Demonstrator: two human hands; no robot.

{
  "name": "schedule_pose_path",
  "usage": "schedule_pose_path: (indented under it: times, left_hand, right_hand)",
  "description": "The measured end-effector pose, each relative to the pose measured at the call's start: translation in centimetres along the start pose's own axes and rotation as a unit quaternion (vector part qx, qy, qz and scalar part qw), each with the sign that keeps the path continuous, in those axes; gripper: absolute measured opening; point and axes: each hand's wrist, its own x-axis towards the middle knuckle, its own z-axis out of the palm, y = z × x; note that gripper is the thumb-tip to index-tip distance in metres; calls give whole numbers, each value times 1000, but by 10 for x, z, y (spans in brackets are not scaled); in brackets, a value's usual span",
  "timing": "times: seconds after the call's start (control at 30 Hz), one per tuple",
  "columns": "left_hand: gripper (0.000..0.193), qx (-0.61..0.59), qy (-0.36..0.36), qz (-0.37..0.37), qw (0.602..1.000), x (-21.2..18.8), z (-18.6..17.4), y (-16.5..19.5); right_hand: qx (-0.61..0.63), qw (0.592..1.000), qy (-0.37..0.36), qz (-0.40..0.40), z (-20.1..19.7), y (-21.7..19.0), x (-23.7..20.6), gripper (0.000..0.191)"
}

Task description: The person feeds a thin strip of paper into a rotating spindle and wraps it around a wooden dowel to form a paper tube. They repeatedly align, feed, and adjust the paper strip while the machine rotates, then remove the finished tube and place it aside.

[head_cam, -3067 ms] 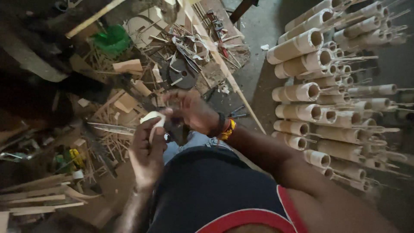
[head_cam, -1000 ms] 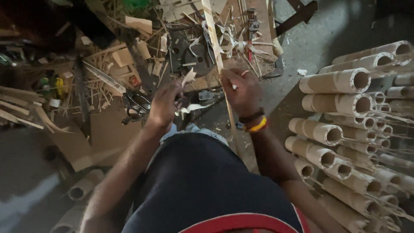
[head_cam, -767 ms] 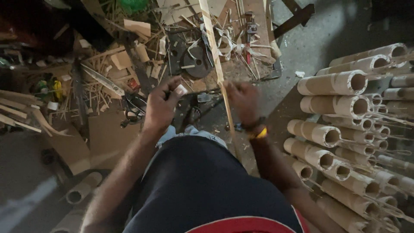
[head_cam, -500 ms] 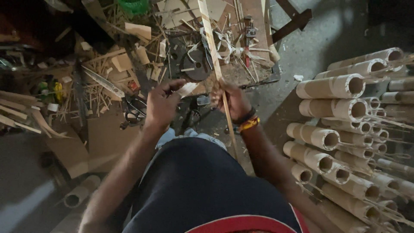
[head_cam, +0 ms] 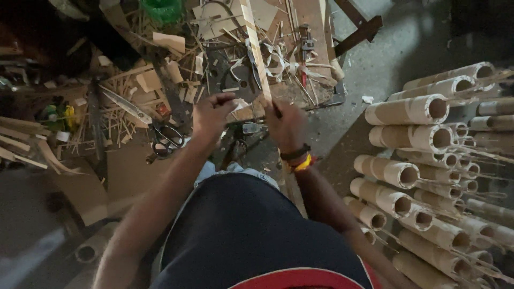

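My left hand point(head_cam: 213, 114) pinches a small pale piece of wood point(head_cam: 235, 106) at its fingertips. My right hand point(head_cam: 286, 124) is closed beside it, a dark band and a yellow band on its wrist. A long pale wooden strip point(head_cam: 256, 48) runs from the right hand's knuckles away across the cluttered floor; whether the hand grips the strip or a thin dark tool is hidden by the fingers. The two hands are close together, about a palm apart, above my knees.
Black scissors point(head_cam: 166, 140) lie on the floor left of my left hand. Wood offcuts and slivers point(head_cam: 128, 91) litter the ground ahead. Cut bamboo tubes point(head_cam: 412, 139) are stacked on the right. A green basket point(head_cam: 160, 9) sits at the top.
My right hand has come in from the right toward the left hand. The left hand stays raised with the small pale piece. The view has shifted slightly left and down.
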Motion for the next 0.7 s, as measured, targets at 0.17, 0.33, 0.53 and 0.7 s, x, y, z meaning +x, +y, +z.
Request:
schedule_pose_path:
  times: [0.17,0.33,0.53,0.7]
  left_hand:
    - [26,99,-43,-70,992,19,24,-3]
    - [27,-43,-142,2,989,37,45,-11]
    - [28,79,-162,33,983,38,39,-10]
    - [37,278,-195,102,935,41,26,11]
  right_hand:
    - [444,861,-45,243,4,32,0,25]
    - [258,951,-172,5,13,60,7,25]
    - [418,870,-67,253,9,54,6,15]
    - [188,976,-17,112,-17,18,1,20]
